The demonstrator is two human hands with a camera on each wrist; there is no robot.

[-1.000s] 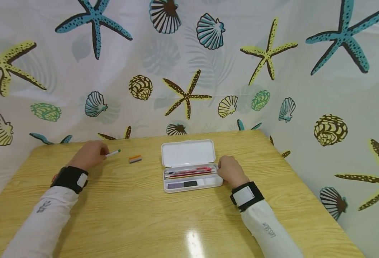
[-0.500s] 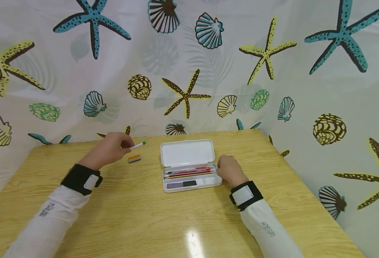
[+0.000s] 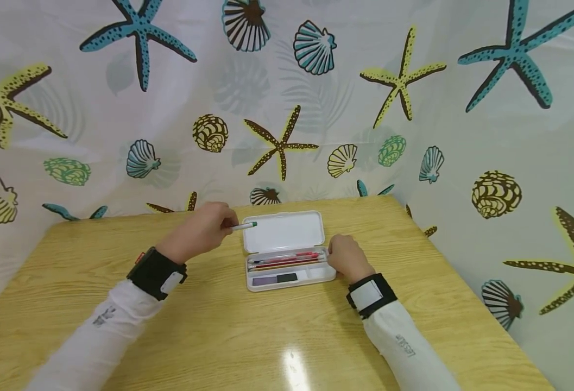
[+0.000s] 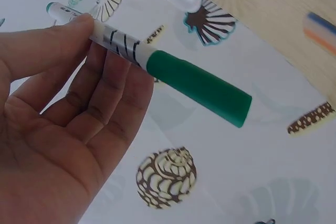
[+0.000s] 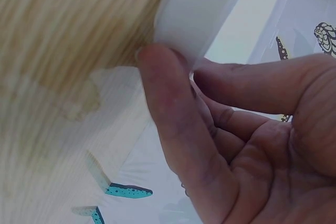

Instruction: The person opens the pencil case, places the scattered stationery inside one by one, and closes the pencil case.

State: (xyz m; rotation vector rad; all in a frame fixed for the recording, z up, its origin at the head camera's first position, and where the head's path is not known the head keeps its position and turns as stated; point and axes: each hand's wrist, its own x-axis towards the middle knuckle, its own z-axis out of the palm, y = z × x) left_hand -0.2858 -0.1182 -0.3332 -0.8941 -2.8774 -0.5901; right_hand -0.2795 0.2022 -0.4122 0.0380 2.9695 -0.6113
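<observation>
My left hand (image 3: 207,231) pinches a white marker with a green cap (image 4: 202,86) between thumb and fingers. In the head view the marker (image 3: 241,226) is in front of the left edge of an open white pencil case's lid (image 3: 287,232). The case's lower tray (image 3: 323,273) holds several pencils or pens (image 3: 287,262), plus a purple-and-black block (image 3: 274,279), perhaps an eraser. At the tray's right end my right hand (image 3: 349,258) grips the edge; in the right wrist view thumb and forefinger (image 5: 170,95) pinch the white wall (image 5: 197,17).
A wooden table (image 3: 228,336) carries the case. Behind and to the right hangs a white cloth (image 3: 267,81) with starfish and shells. A small blurred orange-and-blue piece (image 4: 320,31) lies on the table in the left wrist view; the left hand hides it in the head view.
My left hand has carried the marker rightward from the table's far left to the case's lid, passing over the small orange-and-grey piece. The right hand keeps its place on the case.
</observation>
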